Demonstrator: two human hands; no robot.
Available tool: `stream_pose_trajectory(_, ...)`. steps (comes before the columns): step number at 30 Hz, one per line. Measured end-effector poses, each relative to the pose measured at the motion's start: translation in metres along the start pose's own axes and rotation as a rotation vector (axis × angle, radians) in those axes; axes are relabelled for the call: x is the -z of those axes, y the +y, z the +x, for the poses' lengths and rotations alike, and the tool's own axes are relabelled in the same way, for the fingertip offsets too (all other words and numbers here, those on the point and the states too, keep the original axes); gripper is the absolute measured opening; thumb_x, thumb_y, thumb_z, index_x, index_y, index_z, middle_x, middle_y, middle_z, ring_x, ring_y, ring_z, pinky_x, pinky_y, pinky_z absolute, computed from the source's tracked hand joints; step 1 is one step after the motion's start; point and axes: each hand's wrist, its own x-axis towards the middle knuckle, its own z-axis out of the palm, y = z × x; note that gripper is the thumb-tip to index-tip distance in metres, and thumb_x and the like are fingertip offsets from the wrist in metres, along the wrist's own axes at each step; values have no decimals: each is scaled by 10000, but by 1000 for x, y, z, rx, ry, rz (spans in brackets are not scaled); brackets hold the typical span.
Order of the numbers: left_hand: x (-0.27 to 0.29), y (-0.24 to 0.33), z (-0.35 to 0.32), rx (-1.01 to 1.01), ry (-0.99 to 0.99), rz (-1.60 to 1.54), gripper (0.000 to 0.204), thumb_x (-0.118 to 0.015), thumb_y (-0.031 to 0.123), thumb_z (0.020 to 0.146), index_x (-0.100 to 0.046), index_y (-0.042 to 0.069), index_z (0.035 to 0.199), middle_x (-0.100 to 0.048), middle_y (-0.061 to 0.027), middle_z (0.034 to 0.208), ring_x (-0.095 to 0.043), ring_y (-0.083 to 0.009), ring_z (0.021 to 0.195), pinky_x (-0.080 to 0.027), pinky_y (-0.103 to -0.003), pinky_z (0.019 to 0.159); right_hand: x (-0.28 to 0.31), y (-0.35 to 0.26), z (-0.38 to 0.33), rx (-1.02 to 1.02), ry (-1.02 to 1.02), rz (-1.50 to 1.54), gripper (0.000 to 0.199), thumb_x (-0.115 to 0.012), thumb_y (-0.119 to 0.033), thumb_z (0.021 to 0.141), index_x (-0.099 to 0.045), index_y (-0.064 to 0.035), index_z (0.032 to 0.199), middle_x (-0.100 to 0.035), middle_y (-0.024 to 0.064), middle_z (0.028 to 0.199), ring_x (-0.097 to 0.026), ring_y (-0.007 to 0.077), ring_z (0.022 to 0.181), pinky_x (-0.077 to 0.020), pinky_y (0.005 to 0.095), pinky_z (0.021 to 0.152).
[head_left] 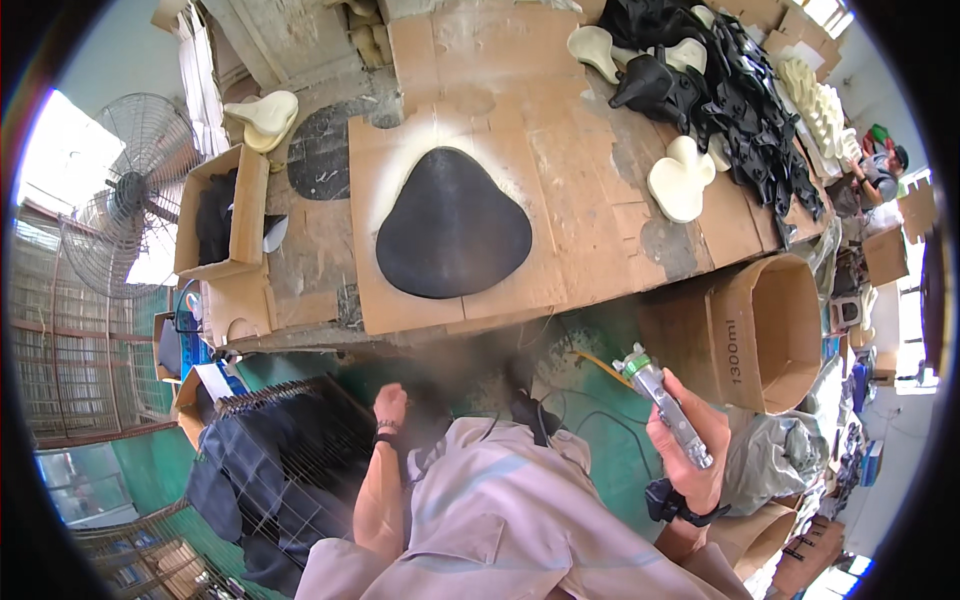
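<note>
My right hand (690, 435) is wrapped round a metal spray gun (668, 402) with a green ring at its head, held to the right of my body in front of the table. My left hand (390, 405) hangs low by the table's front edge, beside a wire rack; its fingers are curled and nothing shows in them. On a cardboard sheet on the table lies a black, rounded-triangular piece of material (452, 225), apart from both hands. Pale overspray rings its upper edges on the cardboard (535, 285).
Cream foam saddle pads (682, 180) and a heap of black saddle parts (745, 120) cover the table's right. A small box (222, 215) sits at the left, near a large fan (130, 195). Dark sheets drape the wire rack (270, 460). A tall carton (735, 335) stands right.
</note>
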Motion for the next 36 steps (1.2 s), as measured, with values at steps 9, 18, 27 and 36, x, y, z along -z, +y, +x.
stream_pose_trajectory(9, -5, 142, 81, -367, 328, -212, 186, -687, 137, 931, -706, 39, 1088, -729, -133, 945, -702, -226, 878, -544, -340, 820, -8, 6, -8, -59, -226, 50, 548, -769, 22, 773, -631, 41, 1304, -717, 198, 952, -695, 274, 759, -536, 314, 725)
stream_pose_trajectory(18, -27, 213, 131, -235, 371, 143, 398, -803, 179, 785, -667, 120, 1155, -644, -97, 998, -635, -300, 990, -511, -446, 882, -9, 9, -13, -108, -117, 20, 541, -769, -5, 762, -647, 30, 1288, -710, 179, 894, -680, 278, 716, -524, 319, 684)
stream_pose_trajectory(27, -25, 244, 120, -270, 396, 186, 373, -815, 158, 754, -656, 117, 1089, -628, -109, 1010, -626, -318, 934, -518, -452, 857, 13, 38, -21, -146, -36, -12, 570, -770, 23, 758, -638, 13, 1312, -715, 177, 911, -695, 275, 754, -534, 317, 707)
stream_pose_trajectory(36, -26, 264, 178, 329, -236, -1440, 179, -615, 41, 738, -637, 100, 906, -657, -73, 910, -659, -292, 871, -539, -527, 803, 10, 68, 1, -107, -43, 33, 534, -761, 14, 786, -633, 24, 1305, -708, 179, 911, -668, 283, 722, -519, 327, 670)
